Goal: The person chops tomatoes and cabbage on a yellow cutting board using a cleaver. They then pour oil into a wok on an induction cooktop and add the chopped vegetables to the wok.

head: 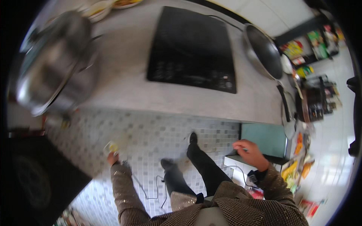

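My left hand [113, 158] is low at the left, over the tiled floor, with its fingers closed on a small whitish item with yellow on it [113, 147]; blur hides what it is. At the right, my right hand [249, 154] hangs in the air in front of the counter edge, fingers partly curled, and nothing shows in it. Beyond both hands a black induction cooktop [195, 50] lies on the grey countertop [121, 84]. To its right a frying pan [264, 52] leans tilted, its handle toward the counter's front.
Large shiny metal cookware [53, 65] stands at the counter's left, with bowls of food [97, 11] behind. A dark pot [311, 104] and packets are at the right. Below are a teal-fronted unit [263, 138], a black appliance [42, 175] and a cable [147, 197] on the floor.
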`<act>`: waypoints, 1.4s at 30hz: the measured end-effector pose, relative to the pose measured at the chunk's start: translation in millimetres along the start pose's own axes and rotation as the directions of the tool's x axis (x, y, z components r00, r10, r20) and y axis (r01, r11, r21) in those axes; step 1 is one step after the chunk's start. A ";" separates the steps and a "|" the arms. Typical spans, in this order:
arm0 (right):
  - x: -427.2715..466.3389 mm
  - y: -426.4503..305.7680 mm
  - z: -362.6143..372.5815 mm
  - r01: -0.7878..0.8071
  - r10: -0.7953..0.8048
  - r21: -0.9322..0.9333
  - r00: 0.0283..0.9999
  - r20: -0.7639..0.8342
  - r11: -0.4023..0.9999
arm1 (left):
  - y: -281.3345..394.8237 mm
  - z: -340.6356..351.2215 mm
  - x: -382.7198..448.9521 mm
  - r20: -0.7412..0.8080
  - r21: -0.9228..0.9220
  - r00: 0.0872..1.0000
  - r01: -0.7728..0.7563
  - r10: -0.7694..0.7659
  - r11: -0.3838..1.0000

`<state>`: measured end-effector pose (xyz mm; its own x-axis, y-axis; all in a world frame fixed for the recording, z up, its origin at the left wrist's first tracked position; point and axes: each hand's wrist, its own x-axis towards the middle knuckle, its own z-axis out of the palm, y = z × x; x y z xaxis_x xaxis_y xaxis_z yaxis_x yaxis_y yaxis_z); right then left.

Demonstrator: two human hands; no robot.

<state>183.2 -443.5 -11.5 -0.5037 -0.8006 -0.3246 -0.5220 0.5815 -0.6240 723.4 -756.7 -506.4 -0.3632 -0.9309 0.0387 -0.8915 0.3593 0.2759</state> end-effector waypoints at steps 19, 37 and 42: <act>102.3 114.0 -245.4 -0.558 0.518 0.681 0.802 0.296 0.475 | 53.1 -222.6 -104.7 0.471 -0.816 0.093 0.423 -0.877 -0.393; 39.9 -109.9 -156.3 -0.102 0.096 0.648 0.994 0.044 0.754 | 152.8 -341.8 -103.1 0.761 -0.616 0.381 0.680 -0.525 -0.398; 72.1 -154.3 -94.9 -0.122 0.069 0.706 0.992 0.103 0.698 | 99.9 -358.8 -110.6 0.755 -0.632 0.423 0.671 -0.500 -0.387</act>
<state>162.1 -577.2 128.8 -0.4651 -0.7692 -0.4382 0.1833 0.4007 -0.8977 771.7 -641.4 -138.5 0.0879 -0.5240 -0.8471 0.2729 -0.8052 0.5264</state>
